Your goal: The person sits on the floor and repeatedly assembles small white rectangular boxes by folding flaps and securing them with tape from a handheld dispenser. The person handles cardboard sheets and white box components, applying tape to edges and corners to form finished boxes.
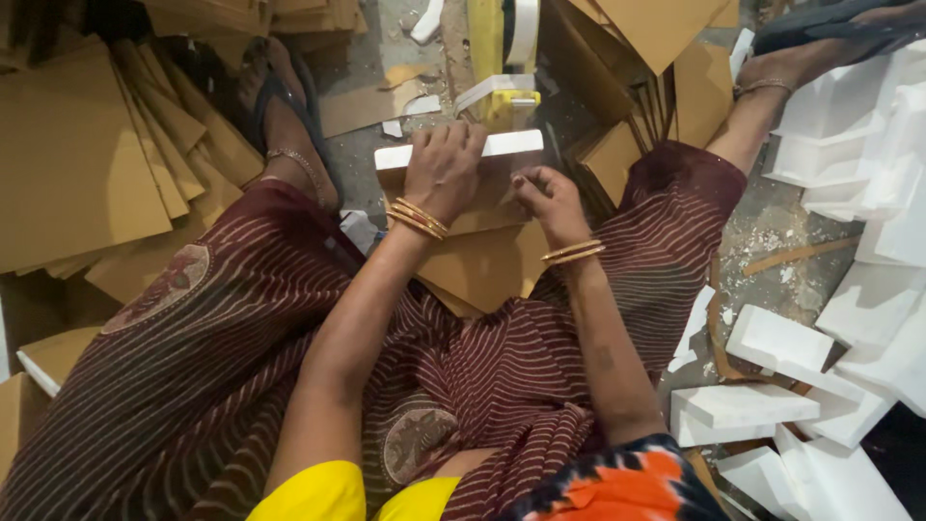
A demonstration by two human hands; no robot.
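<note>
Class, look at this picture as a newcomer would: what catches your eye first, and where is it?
At the centre, the left hand presses on a white foam slab laid over brown cardboard, the right hand beside it. White foam blocks pile at right; cardboard sheets stack at left.

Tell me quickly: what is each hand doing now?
Left hand: pressed on the white foam strip.
Right hand: fingers curled on the cardboard piece; grip unclear.

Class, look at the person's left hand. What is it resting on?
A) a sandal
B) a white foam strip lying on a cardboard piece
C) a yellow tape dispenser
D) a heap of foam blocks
B: the left hand lies flat over the white foam strip on the cardboard piece, with the right hand beside it.
</note>
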